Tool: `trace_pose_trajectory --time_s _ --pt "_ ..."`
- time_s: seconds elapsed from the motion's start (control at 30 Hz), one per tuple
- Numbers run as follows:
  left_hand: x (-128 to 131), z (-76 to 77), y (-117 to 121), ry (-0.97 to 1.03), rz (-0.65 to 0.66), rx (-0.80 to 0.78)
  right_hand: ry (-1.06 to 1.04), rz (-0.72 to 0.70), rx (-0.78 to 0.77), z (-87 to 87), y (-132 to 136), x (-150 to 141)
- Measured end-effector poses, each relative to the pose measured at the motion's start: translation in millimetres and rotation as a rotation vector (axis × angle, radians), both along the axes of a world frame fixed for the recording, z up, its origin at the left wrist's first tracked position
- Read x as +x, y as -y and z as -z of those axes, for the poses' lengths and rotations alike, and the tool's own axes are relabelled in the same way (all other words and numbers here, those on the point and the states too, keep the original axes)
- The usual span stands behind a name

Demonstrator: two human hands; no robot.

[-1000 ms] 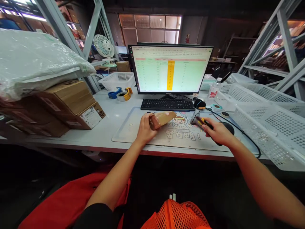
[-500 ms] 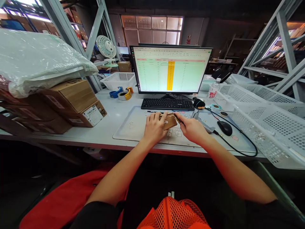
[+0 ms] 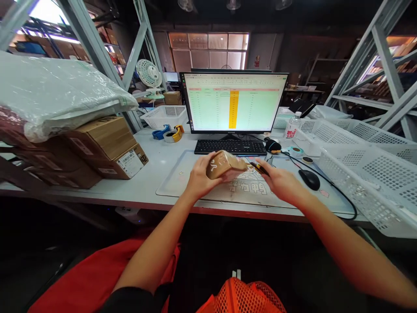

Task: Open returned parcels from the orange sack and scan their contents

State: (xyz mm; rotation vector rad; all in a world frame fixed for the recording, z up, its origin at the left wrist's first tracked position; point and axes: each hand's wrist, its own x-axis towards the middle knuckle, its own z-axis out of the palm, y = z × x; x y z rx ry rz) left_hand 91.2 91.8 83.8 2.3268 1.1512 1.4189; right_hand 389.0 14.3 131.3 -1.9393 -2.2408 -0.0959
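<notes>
My left hand (image 3: 201,177) is wrapped round a small brown cardboard box (image 3: 222,164), holding it tilted above the desk mat. White marks show on the side of the box facing me, and its right end looks blurred. In my right hand (image 3: 280,180) is a slim yellow-and-black utility knife (image 3: 259,168), pointing left toward the box. A small gap separates the knife's tip from the box's right end. Beneath both hands lies the pale desk mat (image 3: 182,184), printed with outlined characters.
Behind the hands stand a black keyboard (image 3: 230,147) and a lit monitor (image 3: 211,108). A mouse (image 3: 309,179) with a cable lies to the right, beside white plastic baskets (image 3: 365,169). Stacked cartons (image 3: 107,143) fill the left side, near tape dispensers (image 3: 167,134).
My left hand has turned and lifted the box, moving slightly left. My right hand has drawn back to the right with the knife, away from the box.
</notes>
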Motion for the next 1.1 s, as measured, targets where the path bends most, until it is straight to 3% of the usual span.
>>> trace_pose_trajectory --time_s 0.1,0.17,0.27,0.47,0.77,0.93,1.1 --pt "-13.7 17.5 0.2 0.079 0.168 -0.051 -0.085 -0.204 0.087 -11.3 -9.8 8.3" --pt "-20.0 27.6 -0.9 0.126 0.193 -0.083 -0.094 -0.336 0.112 -18.8 -17.6 0.5" --pt "-26.9 34.9 -2.7 0.142 0.222 -0.098 -0.042 -0.424 0.093 -32.4 -29.9 -25.6" --pt "-40.9 42.6 -5.6 0.165 0.248 -0.178 0.123 -0.477 0.037 -57.8 -58.1 -75.2" --pt "-64.0 68.1 -11.2 0.232 0.284 -0.325 0.292 -0.559 -0.072 -67.1 -80.2 -105.0" --pt "-70.7 73.9 -5.6 0.203 0.255 -0.356 0.319 -0.564 -0.158 -65.9 -78.2 -108.4" --pt "-74.6 77.5 -0.7 0.175 0.240 -0.355 0.385 -0.538 -0.207 -62.8 -76.5 -86.9"
